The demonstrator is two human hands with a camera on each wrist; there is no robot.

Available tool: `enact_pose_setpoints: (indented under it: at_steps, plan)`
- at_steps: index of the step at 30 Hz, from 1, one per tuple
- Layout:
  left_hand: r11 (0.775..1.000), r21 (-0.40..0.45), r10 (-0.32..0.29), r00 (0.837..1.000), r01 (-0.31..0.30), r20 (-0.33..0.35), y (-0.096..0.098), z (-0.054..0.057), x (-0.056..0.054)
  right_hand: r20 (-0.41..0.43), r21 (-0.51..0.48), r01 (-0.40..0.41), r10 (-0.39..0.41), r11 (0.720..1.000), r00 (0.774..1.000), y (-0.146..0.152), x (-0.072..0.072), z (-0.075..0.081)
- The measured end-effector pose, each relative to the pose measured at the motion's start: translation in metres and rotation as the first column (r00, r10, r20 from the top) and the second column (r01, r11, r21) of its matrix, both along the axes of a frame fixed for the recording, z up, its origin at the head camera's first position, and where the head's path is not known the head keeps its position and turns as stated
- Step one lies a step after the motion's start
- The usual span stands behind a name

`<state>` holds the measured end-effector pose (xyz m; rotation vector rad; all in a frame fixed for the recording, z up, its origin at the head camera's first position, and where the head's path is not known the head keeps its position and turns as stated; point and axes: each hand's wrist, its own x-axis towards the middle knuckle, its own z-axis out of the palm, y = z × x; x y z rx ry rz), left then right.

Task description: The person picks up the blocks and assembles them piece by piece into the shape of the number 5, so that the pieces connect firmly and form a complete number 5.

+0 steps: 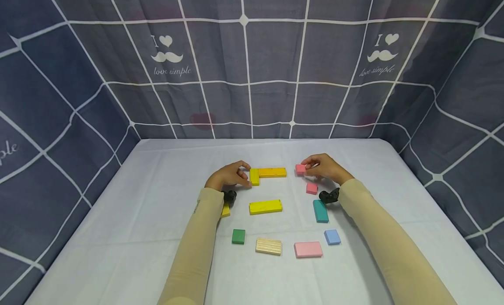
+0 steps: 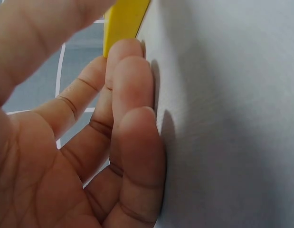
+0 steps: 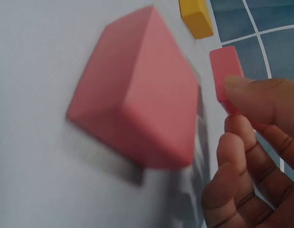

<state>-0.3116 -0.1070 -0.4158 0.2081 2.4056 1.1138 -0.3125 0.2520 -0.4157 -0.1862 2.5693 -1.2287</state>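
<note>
My right hand (image 1: 323, 166) pinches a small coral-pink block (image 1: 300, 170) between thumb and fingers; the block (image 3: 225, 71) shows at the fingertips in the right wrist view. A second coral-pink block (image 1: 312, 188) lies on the cloth just below that hand and looms large in the right wrist view. On the other side, my left hand (image 1: 230, 174) holds a short yellow block (image 1: 254, 177) at its ends, thumb near and index finger far. This block stands crosswise against the left end of a long yellow block (image 1: 272, 172). Its grip is partly hidden in the left wrist view.
Nearer on the white cloth (image 1: 157, 235) lie a yellow block (image 1: 265, 207), a teal block (image 1: 320, 211), a green block (image 1: 238, 236), a wood-coloured block (image 1: 268, 246), a pink block (image 1: 308, 250) and a blue block (image 1: 332, 237). Another yellow block (image 1: 225, 210) is partly under the left sleeve.
</note>
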Motion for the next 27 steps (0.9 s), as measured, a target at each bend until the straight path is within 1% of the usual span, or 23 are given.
enact_pose_setpoints:
  at_steps: [2, 7, 10, 14, 20, 27]
  plan:
    - [1.0, -0.001, 0.002, 1.0, -0.002, 0.0, 0.0, 0.0, 0.0, -0.003, 0.016, -0.008, 0.008, 1.0, 1.0, -0.003, -0.001, 0.001]
    - [1.0, -0.005, -0.001, 1.0, 0.001, 0.006, 0.0, -0.001, -0.001, 0.021, 0.021, 0.007, -0.008, 1.0, 1.0, -0.011, -0.005, 0.001]
    - [1.0, -0.006, -0.002, 1.0, 0.002, 0.008, 0.0, -0.002, -0.002, 0.024, 0.027, 0.003, -0.004, 1.0, 1.0, -0.016, -0.006, 0.001]
    - [1.0, -0.006, -0.001, 1.0, 0.001, 0.008, 0.0, -0.002, -0.003, 0.022, 0.038, -0.007, 0.006, 0.999, 1.0, -0.021, -0.007, 0.003]
    - [1.0, -0.007, -0.004, 1.0, 0.004, 0.01, -0.001, -0.002, -0.002, 0.045, 0.056, 0.009, -0.011, 0.998, 0.999, -0.03, -0.007, 0.004]
    - [1.0, -0.004, -0.017, 1.0, 0.017, -0.004, -0.002, -0.002, -0.001, 0.039, 0.064, 0.008, -0.01, 0.998, 0.999, -0.035, -0.009, 0.002]
